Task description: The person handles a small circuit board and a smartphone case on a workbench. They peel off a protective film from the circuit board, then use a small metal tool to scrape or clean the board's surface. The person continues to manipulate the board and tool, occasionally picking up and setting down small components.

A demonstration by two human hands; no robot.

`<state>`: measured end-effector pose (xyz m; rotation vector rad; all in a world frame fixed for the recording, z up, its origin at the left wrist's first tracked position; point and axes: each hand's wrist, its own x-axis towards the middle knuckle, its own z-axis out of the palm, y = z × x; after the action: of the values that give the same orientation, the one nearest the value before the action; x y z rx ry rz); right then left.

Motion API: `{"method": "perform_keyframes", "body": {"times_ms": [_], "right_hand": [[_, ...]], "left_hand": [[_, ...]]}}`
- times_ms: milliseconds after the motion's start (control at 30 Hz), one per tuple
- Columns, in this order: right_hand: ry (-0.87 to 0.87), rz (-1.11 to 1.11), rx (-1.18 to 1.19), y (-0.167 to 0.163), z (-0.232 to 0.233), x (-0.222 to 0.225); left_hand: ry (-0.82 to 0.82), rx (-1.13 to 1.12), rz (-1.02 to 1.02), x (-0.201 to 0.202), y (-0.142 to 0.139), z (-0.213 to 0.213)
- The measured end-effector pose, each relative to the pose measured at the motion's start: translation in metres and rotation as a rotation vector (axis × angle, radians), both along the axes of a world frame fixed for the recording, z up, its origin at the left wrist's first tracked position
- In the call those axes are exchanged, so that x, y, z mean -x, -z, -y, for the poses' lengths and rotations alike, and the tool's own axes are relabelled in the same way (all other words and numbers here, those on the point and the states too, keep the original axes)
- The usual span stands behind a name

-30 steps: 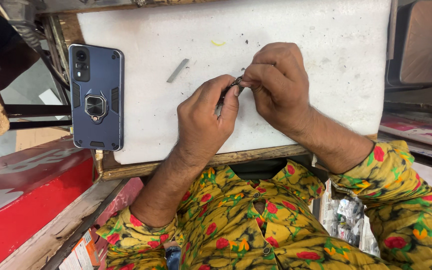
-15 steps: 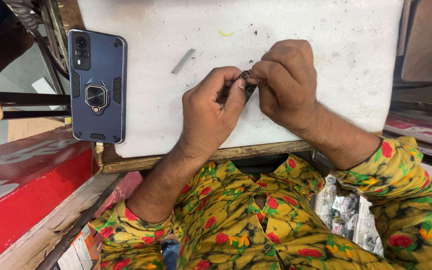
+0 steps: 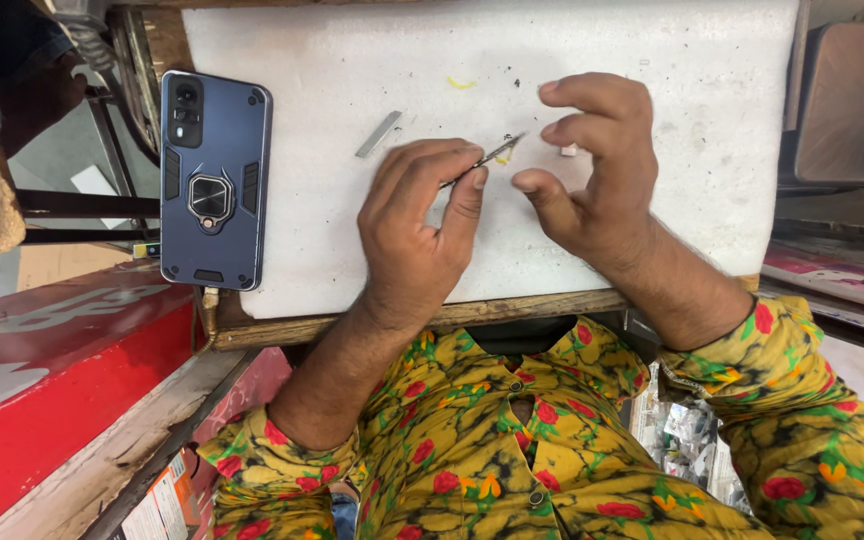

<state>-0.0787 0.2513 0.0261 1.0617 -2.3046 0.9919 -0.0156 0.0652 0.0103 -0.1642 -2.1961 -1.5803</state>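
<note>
**A:** Where do you stand right now?

**B:** Your left hand (image 3: 417, 225) is closed around a pair of fine tweezers (image 3: 485, 157), thumb and forefinger pinching the shaft, with the tips pointing away from you and to the right. They touch down on the white board (image 3: 652, 60) at a tiny dark part (image 3: 508, 139) beside a yellow speck. (It is too small to tell whether the tips actually grip it or only rest against it.)

**A:** And your other hand?

**B:** Your right hand (image 3: 592, 170) hovers just right of the tweezer tips, fingers spread and curled, holding nothing. A small pale piece (image 3: 569, 150) lies on the board under its fingertips; I cannot tell whether a finger touches it.

**A:** What else is out on the board?

**B:** A short grey metal strip (image 3: 379, 134) lies loose to the left of your left hand, well apart from the tweezer tips. Further left, the dark blue phone (image 3: 215, 180) lies face down in its ring-holder case, half over the board's left edge, closed up as far as the back shows.

**A:** So how far along would you say you are?

**B:** Judging by this, you are in the middle of the small-parts work: the pieces are laid out and the tool is on one of them, but the phone itself looks untouched.
</note>
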Motion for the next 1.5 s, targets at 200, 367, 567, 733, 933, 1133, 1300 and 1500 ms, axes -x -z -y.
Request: {"method": "perform_keyframes", "body": {"times_ms": [200, 367, 567, 733, 933, 1133, 1300, 1500], "right_hand": [[-0.077, 0.446, 0.182, 0.021, -0.005, -0.003], [-0.121, 0.610, 0.267, 0.021, -0.010, -0.005], [-0.118, 0.489, 0.107, 0.011, -0.009, 0.001], [-0.163, 0.410, 0.064, 0.009, -0.007, -0.001], [-0.195, 0.277, -0.031, 0.006, -0.007, -0.002], [-0.195, 0.203, -0.027, 0.005, -0.009, -0.002], [-0.176, 0.232, 0.018, 0.003, -0.009, -0.007], [-0.189, 0.340, 0.079, 0.002, -0.007, -0.005]], "left_hand": [[-0.039, -0.006, 0.016, -0.003, -0.002, -0.004], [0.013, 0.017, 0.021, -0.002, 0.002, -0.009], [0.199, -0.259, 0.229, -0.002, 0.007, -0.007], [0.402, -0.657, 0.444, 0.004, 0.013, 0.001], [0.482, -0.614, 0.405, 0.001, 0.023, 0.008], [0.537, -0.691, 0.357, -0.003, 0.029, 0.010], [0.564, -0.754, 0.335, -0.006, 0.032, 0.008], [0.490, -0.671, 0.278, -0.004, 0.036, 0.007]]}}
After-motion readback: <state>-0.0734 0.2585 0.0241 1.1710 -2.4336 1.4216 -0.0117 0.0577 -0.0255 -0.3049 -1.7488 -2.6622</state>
